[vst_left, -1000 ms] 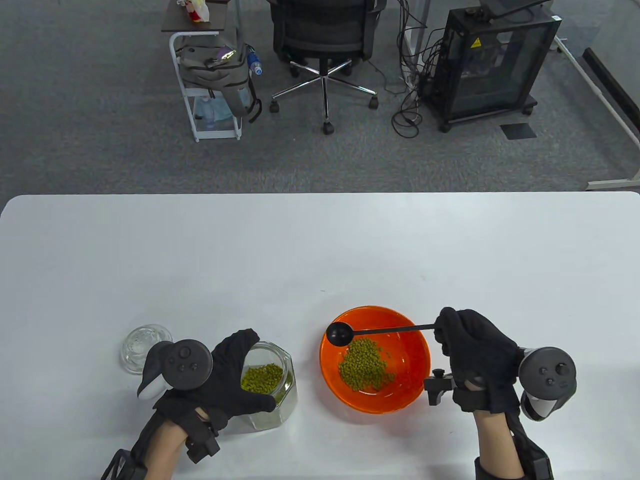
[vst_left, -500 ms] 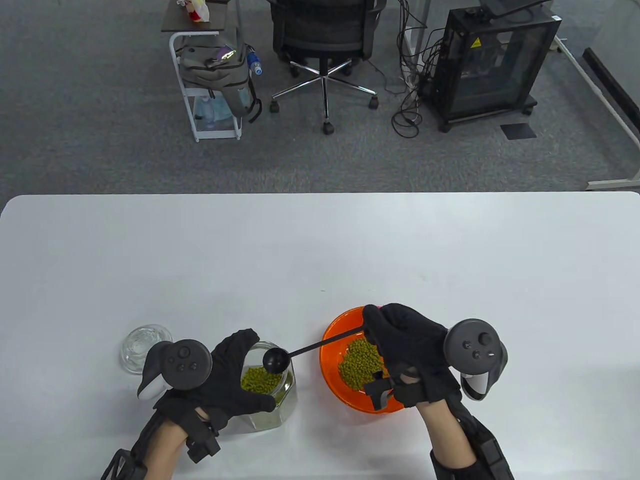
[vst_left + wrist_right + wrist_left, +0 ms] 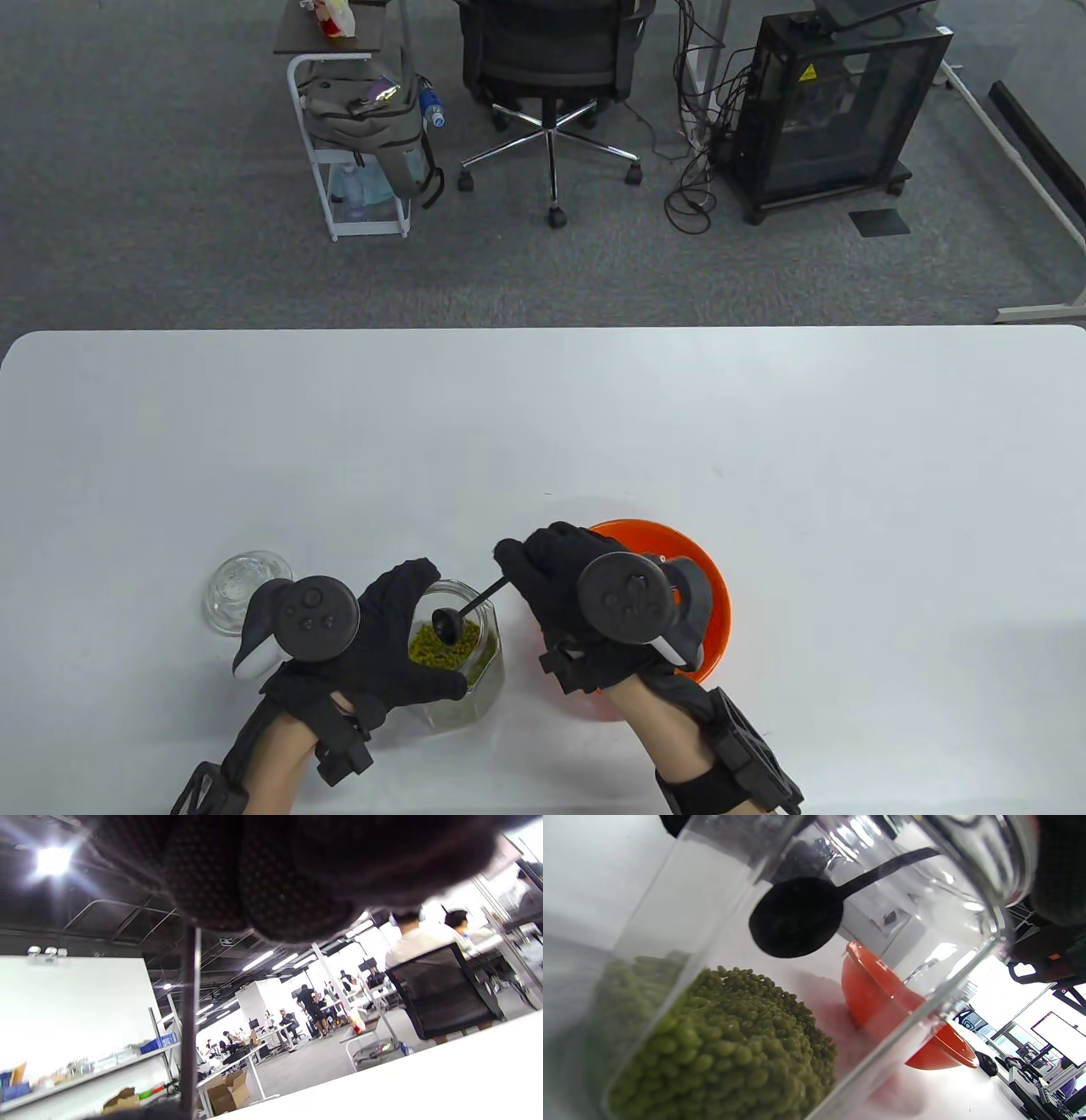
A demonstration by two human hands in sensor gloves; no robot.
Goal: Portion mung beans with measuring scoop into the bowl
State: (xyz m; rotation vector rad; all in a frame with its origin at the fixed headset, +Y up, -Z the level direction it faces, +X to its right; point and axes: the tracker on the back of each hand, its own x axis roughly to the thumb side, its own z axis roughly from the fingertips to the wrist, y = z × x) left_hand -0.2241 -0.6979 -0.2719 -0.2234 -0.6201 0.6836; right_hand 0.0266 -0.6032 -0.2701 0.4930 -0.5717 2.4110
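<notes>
Big white table (image 3: 543,407), and down at the near edge the left hand (image 3: 386,641) is wrapped round the glass jar (image 3: 475,671) of mung beans (image 3: 437,649) to steady it, orange bowl (image 3: 708,586) just beside it. Right hand (image 3: 564,594) pinches the far end of the thin black measuring scoop (image 3: 450,622), cup inside the jar just above the beans. Scoop looks light and stiff, so holding the handle end should work, but those beans are loose and roll-happy, keep it level.

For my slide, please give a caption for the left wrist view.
Black scoop inside the glass jar, just above the mung beans; orange bowl behind.
</notes>
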